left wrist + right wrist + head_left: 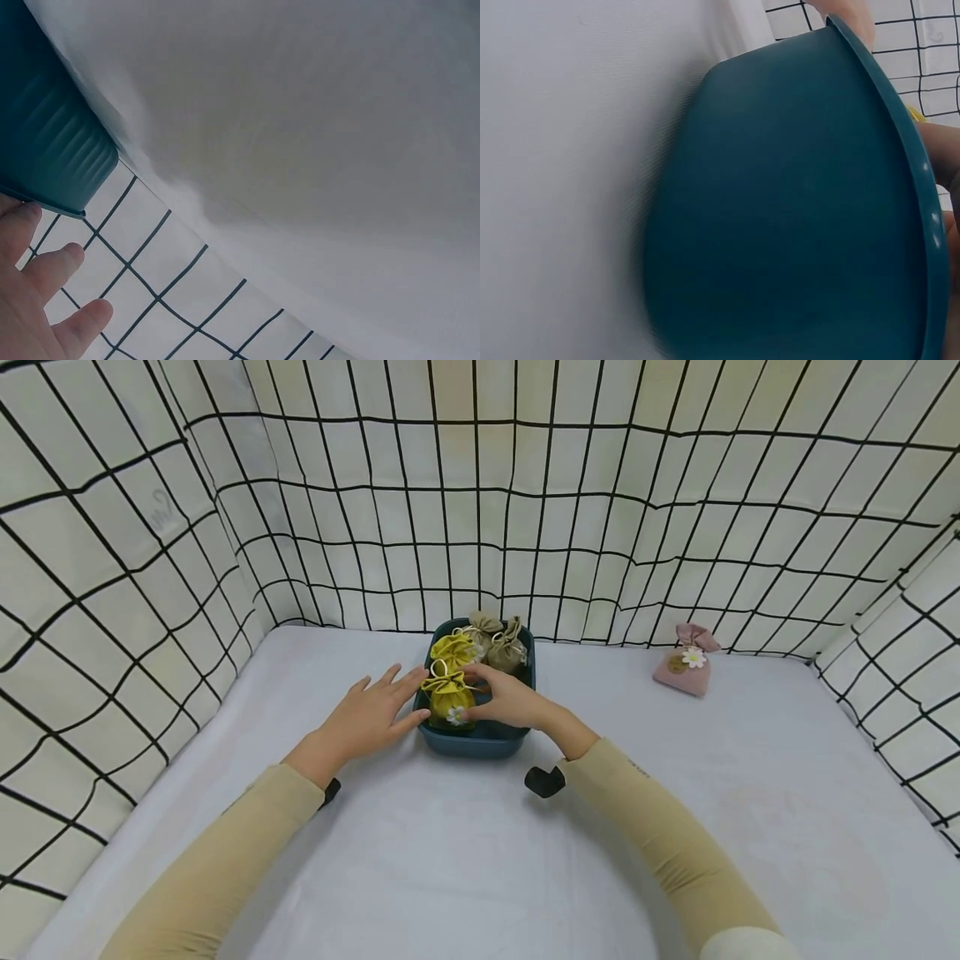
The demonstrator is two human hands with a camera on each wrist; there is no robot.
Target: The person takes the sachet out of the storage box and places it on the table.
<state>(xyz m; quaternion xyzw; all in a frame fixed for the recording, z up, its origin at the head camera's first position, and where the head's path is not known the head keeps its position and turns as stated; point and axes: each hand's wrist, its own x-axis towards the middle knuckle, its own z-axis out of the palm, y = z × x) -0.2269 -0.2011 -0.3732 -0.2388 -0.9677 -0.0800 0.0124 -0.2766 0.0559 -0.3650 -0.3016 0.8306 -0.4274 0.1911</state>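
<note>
A dark teal bin (480, 742) stands mid-table with small drawstring pouches in it. At its front sits a yellow pouch (448, 695) with a white daisy; a second yellow pouch (452, 649) lies behind it, and two olive pouches (507, 650) sit at the back. My right hand (480, 695) reaches over the bin, fingers and thumb curled round the front yellow pouch. My left hand (408, 697) lies with straight fingers against the bin's left rim, touching that pouch. The left wrist view shows the bin's ribbed wall (52, 150) beside my fingers (64, 261). The bin's outer wall (795, 210) fills the right wrist view.
A pink pouch (684, 664) with a daisy lies alone at the back right of the white table (480, 877). Grid-patterned cloth walls (525, 527) close in the table at the back and on both sides.
</note>
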